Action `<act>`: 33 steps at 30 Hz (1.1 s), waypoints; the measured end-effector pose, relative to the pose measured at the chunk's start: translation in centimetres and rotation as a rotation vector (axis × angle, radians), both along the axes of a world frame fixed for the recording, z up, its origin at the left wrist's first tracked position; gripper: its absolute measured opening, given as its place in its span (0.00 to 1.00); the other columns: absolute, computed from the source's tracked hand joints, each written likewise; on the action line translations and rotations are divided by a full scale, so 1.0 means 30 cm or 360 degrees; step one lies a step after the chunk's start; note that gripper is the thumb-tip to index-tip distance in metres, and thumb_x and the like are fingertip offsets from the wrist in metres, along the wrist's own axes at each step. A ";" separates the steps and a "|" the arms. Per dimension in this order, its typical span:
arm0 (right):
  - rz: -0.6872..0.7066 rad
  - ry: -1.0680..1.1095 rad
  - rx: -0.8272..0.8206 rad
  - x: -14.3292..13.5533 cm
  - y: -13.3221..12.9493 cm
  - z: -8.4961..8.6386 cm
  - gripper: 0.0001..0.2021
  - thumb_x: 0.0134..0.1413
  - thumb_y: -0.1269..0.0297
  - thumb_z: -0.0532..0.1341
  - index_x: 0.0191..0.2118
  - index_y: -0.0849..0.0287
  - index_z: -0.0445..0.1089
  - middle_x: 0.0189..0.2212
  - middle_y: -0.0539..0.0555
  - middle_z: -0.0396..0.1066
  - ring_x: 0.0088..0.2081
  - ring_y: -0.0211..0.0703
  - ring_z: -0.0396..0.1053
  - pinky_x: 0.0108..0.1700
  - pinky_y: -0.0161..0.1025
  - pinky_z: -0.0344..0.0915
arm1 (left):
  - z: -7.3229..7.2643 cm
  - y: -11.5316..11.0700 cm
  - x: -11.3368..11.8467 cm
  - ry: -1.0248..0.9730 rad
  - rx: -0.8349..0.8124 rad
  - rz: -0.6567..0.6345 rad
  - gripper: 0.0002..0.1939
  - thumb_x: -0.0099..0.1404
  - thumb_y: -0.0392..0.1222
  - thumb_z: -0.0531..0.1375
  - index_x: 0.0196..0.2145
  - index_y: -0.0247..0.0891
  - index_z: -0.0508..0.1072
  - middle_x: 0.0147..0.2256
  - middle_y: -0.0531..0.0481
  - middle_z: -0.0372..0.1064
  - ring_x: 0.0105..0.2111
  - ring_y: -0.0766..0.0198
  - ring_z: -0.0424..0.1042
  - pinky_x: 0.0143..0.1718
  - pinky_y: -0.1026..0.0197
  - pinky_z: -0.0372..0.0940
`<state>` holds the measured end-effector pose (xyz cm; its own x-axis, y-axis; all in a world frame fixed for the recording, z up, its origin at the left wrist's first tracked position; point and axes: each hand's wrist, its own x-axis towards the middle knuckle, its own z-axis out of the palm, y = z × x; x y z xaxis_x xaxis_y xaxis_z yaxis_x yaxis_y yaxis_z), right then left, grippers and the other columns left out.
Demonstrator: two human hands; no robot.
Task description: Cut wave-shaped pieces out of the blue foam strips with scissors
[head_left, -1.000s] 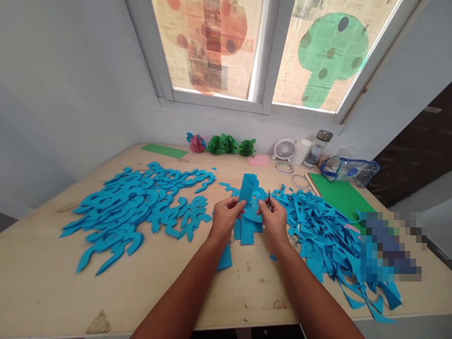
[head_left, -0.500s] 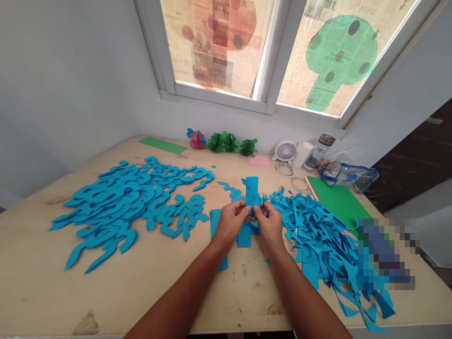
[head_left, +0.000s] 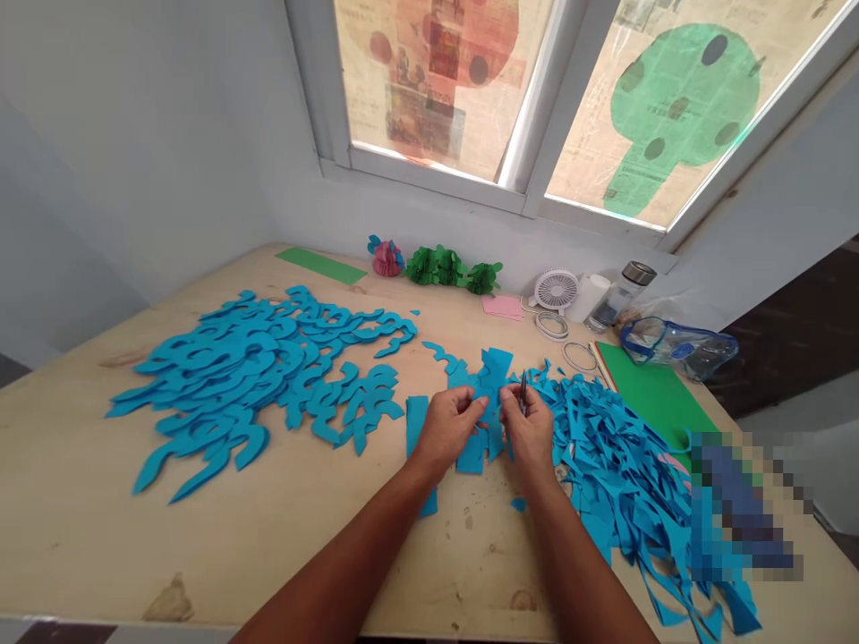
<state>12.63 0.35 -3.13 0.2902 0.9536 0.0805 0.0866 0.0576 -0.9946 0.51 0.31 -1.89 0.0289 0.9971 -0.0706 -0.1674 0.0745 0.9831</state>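
Over the middle of the wooden table, my right hand (head_left: 530, 427) is closed on a blue paper piece (head_left: 495, 376) with a cut, notched edge. Dark scissors (head_left: 523, 392) poke up from the same hand. My left hand (head_left: 451, 425) is just left of the piece, thumb and fingertips pressed together; whether it grips an edge of paper is too small to tell. Blue paper rectangles (head_left: 417, 416) lie under and beside my hands. On the left spreads a large pile of curved blue cutouts (head_left: 234, 358). Blue scraps (head_left: 610, 456) are heaped on the right.
Along the back of the table (head_left: 87, 483) stand green paper shapes (head_left: 446, 266), a pink one (head_left: 387, 258), a small fan (head_left: 556, 291), a bottle (head_left: 621, 295) and a clear pouch (head_left: 677, 347). Green sheets (head_left: 654, 389) lie at the right.
The view has shifted slightly. My hands have moved a little apart, and the blue piece has tilted and gone to the right with my right hand.
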 end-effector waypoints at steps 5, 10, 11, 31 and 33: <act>0.0026 0.0029 -0.0035 0.003 0.007 -0.012 0.17 0.45 0.49 0.66 0.27 0.59 0.67 0.16 0.45 0.61 0.18 0.34 0.56 0.19 0.33 0.52 | -0.013 0.002 0.001 0.0005 -0.0028 -0.0090 0.15 0.54 0.51 0.62 0.20 0.38 0.66 0.18 0.54 0.65 0.21 0.63 0.69 0.23 0.63 0.64; 0.0004 0.0214 -0.0135 -0.002 0.007 -0.010 0.20 0.38 0.47 0.69 0.27 0.59 0.67 0.14 0.43 0.58 0.16 0.33 0.52 0.18 0.33 0.49 | -0.016 0.005 0.003 0.0013 -0.0052 -0.0143 0.15 0.54 0.51 0.62 0.20 0.39 0.67 0.20 0.53 0.66 0.21 0.62 0.70 0.24 0.62 0.63; 0.0002 0.0256 -0.0153 -0.003 0.007 -0.008 0.21 0.37 0.47 0.70 0.27 0.59 0.67 0.13 0.43 0.57 0.16 0.32 0.51 0.18 0.32 0.48 | -0.017 0.004 0.004 0.0014 -0.0064 -0.0157 0.14 0.54 0.51 0.61 0.21 0.38 0.68 0.20 0.53 0.67 0.22 0.62 0.70 0.24 0.62 0.63; 0.0231 0.0286 -0.0241 -0.008 -0.016 -0.070 0.20 0.40 0.49 0.71 0.27 0.61 0.68 0.16 0.44 0.53 0.18 0.31 0.48 0.20 0.31 0.47 | 0.058 0.020 -0.091 0.0079 -0.0091 0.0004 0.18 0.54 0.53 0.62 0.18 0.37 0.66 0.18 0.56 0.52 0.21 0.68 0.50 0.21 0.66 0.50; 0.0210 0.0279 -0.0241 -0.014 -0.021 -0.082 0.21 0.38 0.48 0.72 0.27 0.60 0.68 0.16 0.44 0.53 0.18 0.31 0.48 0.19 0.31 0.47 | 0.054 0.021 -0.095 0.0040 -0.0110 0.0046 0.21 0.51 0.57 0.63 0.17 0.37 0.65 0.17 0.57 0.51 0.20 0.69 0.50 0.20 0.66 0.51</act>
